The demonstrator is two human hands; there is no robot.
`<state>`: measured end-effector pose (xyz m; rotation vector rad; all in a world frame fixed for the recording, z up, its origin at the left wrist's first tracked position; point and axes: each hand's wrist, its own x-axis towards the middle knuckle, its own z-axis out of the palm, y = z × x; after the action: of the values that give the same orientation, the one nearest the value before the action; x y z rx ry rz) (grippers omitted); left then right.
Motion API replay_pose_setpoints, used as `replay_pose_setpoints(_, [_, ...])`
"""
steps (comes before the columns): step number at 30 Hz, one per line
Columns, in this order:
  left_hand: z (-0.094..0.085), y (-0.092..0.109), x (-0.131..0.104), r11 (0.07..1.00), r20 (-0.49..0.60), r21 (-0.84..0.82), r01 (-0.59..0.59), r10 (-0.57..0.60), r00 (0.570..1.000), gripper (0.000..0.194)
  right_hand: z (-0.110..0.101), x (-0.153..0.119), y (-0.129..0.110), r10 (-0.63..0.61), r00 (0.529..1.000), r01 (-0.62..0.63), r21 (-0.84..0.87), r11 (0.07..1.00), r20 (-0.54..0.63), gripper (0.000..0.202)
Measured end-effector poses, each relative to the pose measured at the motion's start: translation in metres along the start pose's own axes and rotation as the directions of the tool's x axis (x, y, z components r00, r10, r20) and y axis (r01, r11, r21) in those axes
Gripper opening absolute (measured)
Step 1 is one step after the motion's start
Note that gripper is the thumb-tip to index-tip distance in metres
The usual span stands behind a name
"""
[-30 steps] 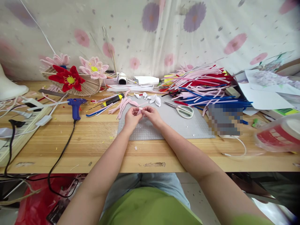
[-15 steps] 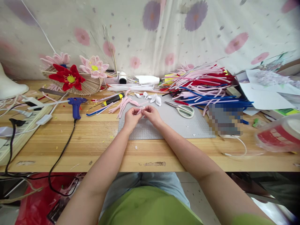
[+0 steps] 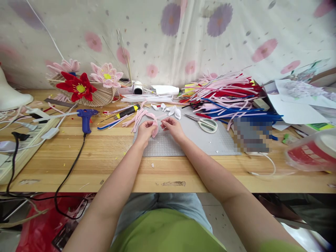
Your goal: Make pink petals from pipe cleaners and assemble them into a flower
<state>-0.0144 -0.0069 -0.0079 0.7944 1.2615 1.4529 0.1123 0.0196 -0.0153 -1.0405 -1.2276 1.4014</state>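
Observation:
My left hand (image 3: 146, 134) is closed in a pinch on a pink pipe cleaner (image 3: 155, 128), which is bent into a rounded loop above the grey cutting mat (image 3: 189, 143). Just to the right, apart from the loop, is my right hand (image 3: 172, 128). Its fingers are loosely curled with small gaps, and nothing shows between them. Behind the hands lie several white fuzzy petal-like pieces (image 3: 173, 112). Loose pink pipe cleaners (image 3: 137, 120) spread out behind and left of my left hand. A pair of scissors (image 3: 207, 125) with pale handles rests on the mat to the right.
A blue glue gun (image 3: 86, 120) with a black cord stands at left, near a black-and-yellow cutter (image 3: 128, 111). Fuzzy flowers (image 3: 81, 88) sit at the back left. Bundled pipe cleaners (image 3: 225, 91) heap at the back right, with a red-and-white cup (image 3: 312, 152) at the right edge.
My hands, earlier together at the pink piece, have come apart. The right fingers have let go of it, and the loop now shows clearly in my left hand.

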Motion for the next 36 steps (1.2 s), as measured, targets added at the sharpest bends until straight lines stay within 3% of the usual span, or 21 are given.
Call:
replay_pose_setpoints(7, [-0.002,0.001,0.0,0.996,0.045,-0.034,0.08,-0.078,0.996,0.022,0.001,0.003,0.003,-0.061,0.997,0.068,-0.136,0.988,0.05,0.027])
replay_pose_setpoints(11, [0.001,0.003,-0.005,0.998,0.087,0.008,0.064,-0.064,0.994,0.022,0.006,0.002,0.006,-0.217,0.976,0.209,-0.302,0.93,0.01,0.03])
replay_pose_setpoints(17, [0.004,0.004,-0.009,0.995,0.156,0.094,0.02,-0.035,0.987,0.019,0.003,0.005,0.006,-0.219,0.976,0.209,-0.253,0.945,-0.01,0.04])
replay_pose_setpoints(25, [0.001,0.005,-0.007,0.99,0.115,0.123,0.061,-0.076,0.99,0.019,-0.002,0.006,0.002,-0.159,0.987,0.161,-0.123,0.979,0.024,0.041])
replay_pose_setpoints(31, [-0.002,0.008,-0.002,0.992,0.108,0.017,0.126,-0.128,0.986,0.019,-0.015,0.018,0.001,-0.198,0.971,0.188,-0.085,0.978,-0.131,0.025])
replay_pose_setpoints(36, [-0.006,0.008,0.0,0.98,0.176,-0.079,0.183,-0.167,0.97,0.022,-0.019,0.02,-0.002,-0.211,0.972,0.194,-0.148,0.97,-0.106,0.01])
